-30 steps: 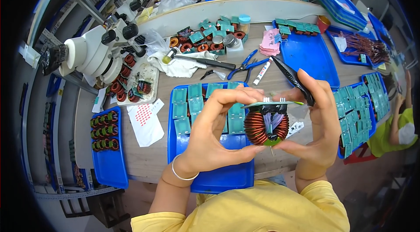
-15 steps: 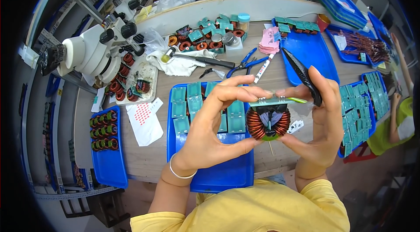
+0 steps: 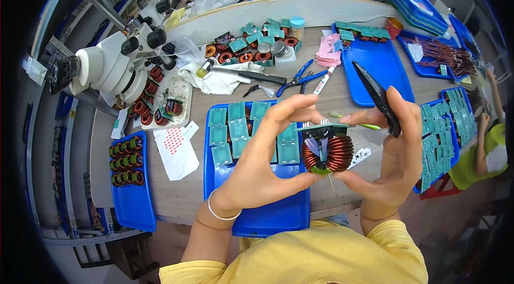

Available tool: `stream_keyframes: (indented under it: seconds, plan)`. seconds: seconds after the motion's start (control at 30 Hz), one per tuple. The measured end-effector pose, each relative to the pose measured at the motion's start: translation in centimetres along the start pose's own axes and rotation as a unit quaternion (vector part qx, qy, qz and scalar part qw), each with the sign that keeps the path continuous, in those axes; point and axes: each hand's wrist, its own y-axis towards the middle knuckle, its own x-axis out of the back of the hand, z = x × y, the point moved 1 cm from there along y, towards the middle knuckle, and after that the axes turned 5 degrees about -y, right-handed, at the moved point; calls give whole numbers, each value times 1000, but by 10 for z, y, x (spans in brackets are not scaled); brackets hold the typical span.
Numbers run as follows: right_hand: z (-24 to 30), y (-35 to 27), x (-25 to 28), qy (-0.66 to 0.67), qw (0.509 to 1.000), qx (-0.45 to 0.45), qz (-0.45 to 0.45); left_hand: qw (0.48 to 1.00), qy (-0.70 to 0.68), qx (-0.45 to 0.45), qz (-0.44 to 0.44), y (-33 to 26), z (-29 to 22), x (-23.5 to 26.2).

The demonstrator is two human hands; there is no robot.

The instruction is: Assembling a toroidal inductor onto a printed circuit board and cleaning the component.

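Note:
Between both hands, above the table, is a toroidal coil (image 3: 339, 154) of copper wire with a green plate on its top and metal pins sticking up from it. My left hand (image 3: 267, 158) grips its left side, thumb below and fingers at the plate. My right hand (image 3: 393, 155) pinches it from the right, thumb underneath and a finger at the plate's edge. A black, tapered, ridged tool (image 3: 376, 94) is tucked in the right hand too; its kind is unclear. Below lies a blue tray (image 3: 270, 209) with several green-plated coils, partly hidden by my left hand.
Pliers (image 3: 302, 78), a hammer (image 3: 246, 74) on a white cloth and a white marker (image 3: 324, 80) lie beyond the hands. A microscope (image 3: 107, 64) stands left. Blue trays (image 3: 131, 203) flank the table, others at right (image 3: 380, 70). A co-worker's arm (image 3: 484, 145) shows far right.
The coil has turned between my fingers, so more of its right-hand winding faces me. My right hand and the black tool have shifted slightly down and right.

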Motion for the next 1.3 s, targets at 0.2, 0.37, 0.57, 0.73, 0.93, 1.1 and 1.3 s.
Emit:
stream_keyframes:
  seconds: [0.2, 0.37, 0.57, 0.73, 0.93, 1.1, 1.3]
  plan:
    - [5, -2, 0, -45, 999, 23, -2, 990, 105, -56, 71, 4, 2, 5]
    - [6, -5, -2, -54, 998, 32, 16, 993, 96, -61, 28, 2, 2, -1]
    - [2, -7, -2, -69, 996, 42, 20, 995, 83, -55, 26, 1, 5, 1]
    - [-8, 2, 15, -160, 983, 87, 27, 997, -72, -14, 30, 1, 12, -2]
    - [-5, 3, 15, -46, 998, 34, -29, 992, -126, -4, 21, 3, 11, -1]
    - [-4, 3, 15, -48, 998, 32, -13, 990, -139, -9, 20, 2, 12, 0]
    - [-6, 4, 16, -38, 999, 25, 6, 986, -167, 2, 21, 2, 11, 1]
